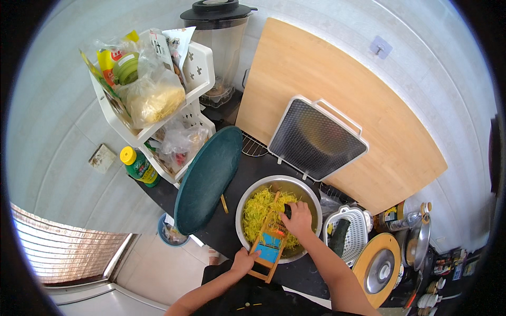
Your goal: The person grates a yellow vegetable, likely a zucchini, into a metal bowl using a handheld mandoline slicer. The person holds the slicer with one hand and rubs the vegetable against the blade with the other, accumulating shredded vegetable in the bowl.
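My left hand grips the lower end of a wooden-framed hand grater with a blue panel. The grater slants across a stainless steel bowl, its far end among yellow-green shreds heaped inside. Over the bowl's right half, my right hand holds a dark green piece of vegetable, mostly covered by the fingers, just right of the grater's upper part. Whether the piece touches the grater cannot be told. Some shreds cling to the grater's metal section.
A white plastic basket with a dark green squash stands right of the bowl, near a round wooden board bearing a metal lid. Left are a dark green oval tray and a white tiered rack. A large wooden board leans behind.
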A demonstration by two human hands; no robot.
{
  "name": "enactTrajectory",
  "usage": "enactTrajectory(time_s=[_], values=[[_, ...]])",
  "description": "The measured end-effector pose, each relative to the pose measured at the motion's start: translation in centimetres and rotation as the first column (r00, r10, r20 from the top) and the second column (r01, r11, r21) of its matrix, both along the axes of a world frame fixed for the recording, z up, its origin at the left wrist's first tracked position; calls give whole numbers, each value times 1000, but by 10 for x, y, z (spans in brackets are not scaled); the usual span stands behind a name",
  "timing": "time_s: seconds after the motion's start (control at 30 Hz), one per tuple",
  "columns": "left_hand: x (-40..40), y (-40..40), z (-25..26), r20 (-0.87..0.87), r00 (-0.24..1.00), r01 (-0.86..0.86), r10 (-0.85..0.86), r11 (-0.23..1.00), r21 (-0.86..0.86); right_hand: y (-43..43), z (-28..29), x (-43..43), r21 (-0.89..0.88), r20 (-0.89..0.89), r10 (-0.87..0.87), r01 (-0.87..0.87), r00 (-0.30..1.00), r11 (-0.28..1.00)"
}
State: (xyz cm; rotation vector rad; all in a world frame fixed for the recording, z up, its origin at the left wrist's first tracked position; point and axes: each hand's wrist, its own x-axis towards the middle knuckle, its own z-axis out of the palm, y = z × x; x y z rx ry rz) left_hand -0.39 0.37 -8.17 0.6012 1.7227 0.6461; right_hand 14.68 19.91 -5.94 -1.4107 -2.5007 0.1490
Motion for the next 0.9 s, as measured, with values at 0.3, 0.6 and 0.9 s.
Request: enactTrajectory(time_s=[0.3, 0.6, 0.9], values=[[5, -3, -10, -4, 1000, -29, 29, 999, 39, -5, -18, 10, -160, -274, -100, 57, 957, 985], [6, -3, -7, 45, 998, -56, 53, 997, 52, -15, -6, 15, -197, -247, -102, 53, 964, 979], [6, -3, 14, 60, 996, -68, 63, 994, 85, 9, -4, -12, -221, -24, -416, 401, 909, 889]])
